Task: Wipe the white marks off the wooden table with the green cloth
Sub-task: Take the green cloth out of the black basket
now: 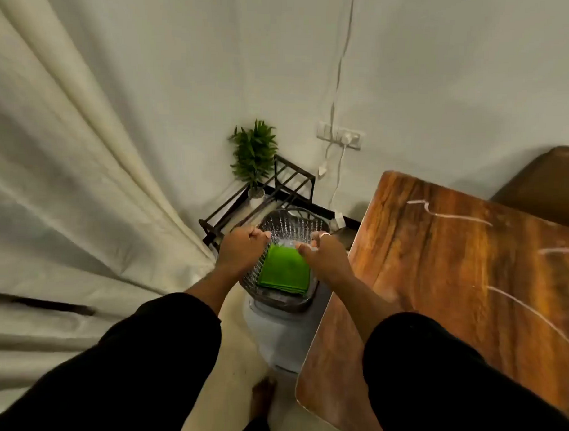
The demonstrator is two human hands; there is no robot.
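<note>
- A pale curtain point(69, 143) hangs in heavy folds down the left side, against a plain wall point(443, 75).
- The wooden table point(420, 268) fills the right side, its near corner rounded. Thin white marks point(451, 215) trail across its top, some far, some toward the right edge.
- The person's arms, in black sleeves point(143, 355), reach forward into the gap between the curtain and the table.
- A wire basket point(286, 222) sits just left of the table, on top of a pale grey stand point(279, 337).
- A black metal rack point(290, 183) stands in the far corner with a small potted plant point(255, 149) on it.
- The green cloth point(284, 270) lies folded flat in the bottom of the basket, between the two hands and slightly nearer than them. It is off the table.
- The left hand point(241, 247) has its fingers curled over the basket's left rim, gripping it, just left of the cloth.
- The right hand point(327, 255) is curled on the right rim and appears to grip it too, though it is blurred. Its thumb tip sits by the cloth's far right corner.
- A wall socket point(340, 136) with a white cord plugged in sits on the wall beyond the rack.
</note>
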